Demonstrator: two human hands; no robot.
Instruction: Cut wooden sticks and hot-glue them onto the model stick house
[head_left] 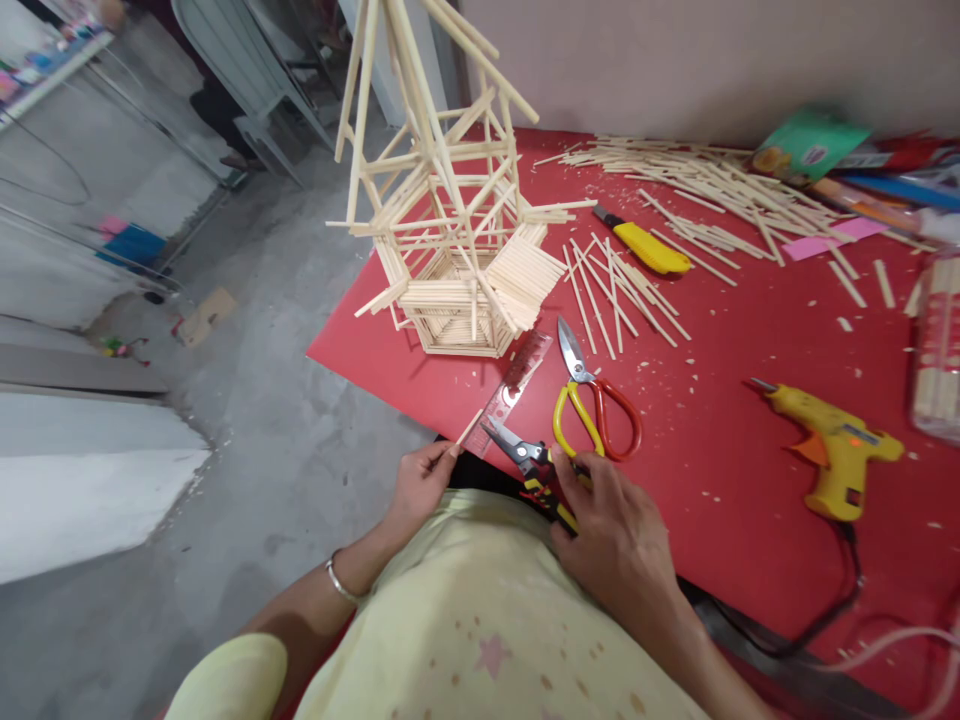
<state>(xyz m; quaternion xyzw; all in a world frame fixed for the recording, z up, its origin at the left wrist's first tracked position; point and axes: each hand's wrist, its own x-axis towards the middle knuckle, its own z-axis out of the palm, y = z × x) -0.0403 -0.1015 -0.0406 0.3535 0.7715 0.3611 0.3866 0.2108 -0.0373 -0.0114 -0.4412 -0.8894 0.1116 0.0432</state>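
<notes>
My left hand [424,482] pinches a short thin wooden stick [470,427] at the table's front edge. Beside the stick lies a clear ruler [513,388]. My right hand [616,522] is closed around the black and yellow handles of some snips [529,462], whose blades point toward the stick. Just beyond them are scissors [579,372] with one yellow and one red handle. Behind the ruler stands a lantern-like frame [450,225] built of wooden sticks.
The table [720,450] is red and dotted with wood chips. A yellow glue gun [836,440] with a cord lies at the right. Further back are a yellow cutter knife [651,247], loose sticks [697,185] and a green packet [808,145]. A plastic chair [232,65] stands beyond.
</notes>
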